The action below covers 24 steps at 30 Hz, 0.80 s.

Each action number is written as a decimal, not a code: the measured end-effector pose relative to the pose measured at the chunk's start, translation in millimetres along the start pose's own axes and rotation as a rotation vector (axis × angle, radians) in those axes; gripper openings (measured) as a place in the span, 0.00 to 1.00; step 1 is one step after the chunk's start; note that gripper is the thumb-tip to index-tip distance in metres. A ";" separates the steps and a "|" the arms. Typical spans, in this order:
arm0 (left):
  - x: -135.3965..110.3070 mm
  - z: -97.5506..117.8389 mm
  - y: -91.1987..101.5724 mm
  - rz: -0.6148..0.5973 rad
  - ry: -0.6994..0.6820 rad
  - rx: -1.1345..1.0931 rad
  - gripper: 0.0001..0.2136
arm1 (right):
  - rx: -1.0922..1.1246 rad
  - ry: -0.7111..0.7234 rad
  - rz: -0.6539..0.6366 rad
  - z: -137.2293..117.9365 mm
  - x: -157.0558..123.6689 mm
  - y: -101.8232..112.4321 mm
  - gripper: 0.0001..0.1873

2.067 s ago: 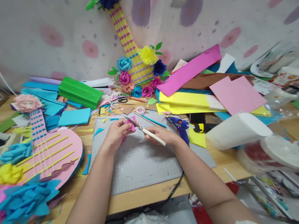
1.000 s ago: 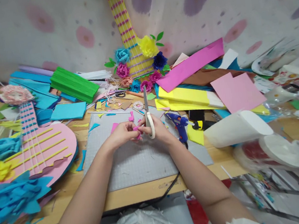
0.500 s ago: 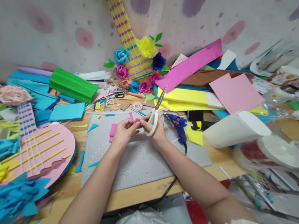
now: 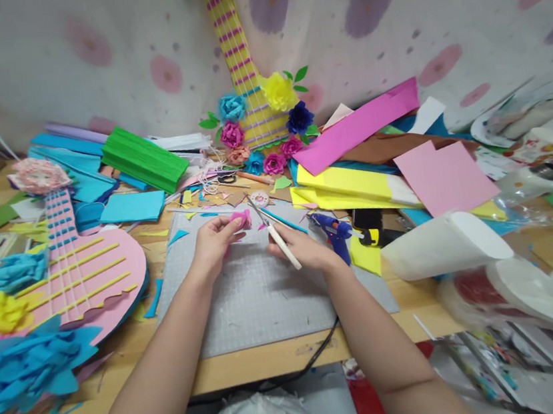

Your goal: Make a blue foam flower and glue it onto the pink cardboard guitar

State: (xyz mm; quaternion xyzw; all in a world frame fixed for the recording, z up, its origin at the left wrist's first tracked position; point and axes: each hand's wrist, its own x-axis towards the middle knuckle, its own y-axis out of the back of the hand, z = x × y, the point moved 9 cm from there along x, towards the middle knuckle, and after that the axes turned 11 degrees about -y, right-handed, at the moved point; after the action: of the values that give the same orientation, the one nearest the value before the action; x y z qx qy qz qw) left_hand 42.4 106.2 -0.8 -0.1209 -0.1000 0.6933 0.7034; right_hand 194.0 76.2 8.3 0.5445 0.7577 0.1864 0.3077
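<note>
My left hand [image 4: 214,243] pinches a small piece of pink crepe paper [image 4: 241,218] above the grey cutting mat [image 4: 257,296]. My right hand [image 4: 302,247] grips white-handled scissors [image 4: 274,233], blades pointing up and left toward the pink piece. The blade tips sit just right of the paper. Both hands hover over the far part of the mat.
A blue glue gun [image 4: 334,231] lies right of my right hand. A pink paper guitar [image 4: 83,271] lies at left, a yellow paper guitar with flowers [image 4: 253,96] leans on the wall. Green crepe [image 4: 142,159], pink and yellow sheets [image 4: 354,184], a white paper roll [image 4: 442,244] crowd the table.
My hands were together with the scissors held upright. They have parted: the scissors swung down, blades aimed left at the pink piece in my left hand.
</note>
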 end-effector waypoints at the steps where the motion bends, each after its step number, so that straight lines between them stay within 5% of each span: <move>1: 0.4 -0.3 1.4 0.024 0.000 -0.037 0.14 | -0.066 -0.005 -0.023 -2.1 -1.5 -5.2 0.16; 10: -7.5 -16.1 -6.2 0.185 0.101 -0.424 0.04 | -0.250 -0.101 0.019 -18.3 -4.8 -33.6 0.23; 24: -14.2 -32.1 -19.8 0.192 0.301 -0.628 0.05 | -0.392 -0.130 0.193 -20.5 -3.7 -32.1 0.19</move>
State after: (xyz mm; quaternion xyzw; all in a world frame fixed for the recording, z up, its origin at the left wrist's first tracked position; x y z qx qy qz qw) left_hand 70.9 90.8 -24.8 -0.4407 -0.1913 0.6660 0.5707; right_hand 158.3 63.0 4.7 0.5551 0.6300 0.3232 0.4364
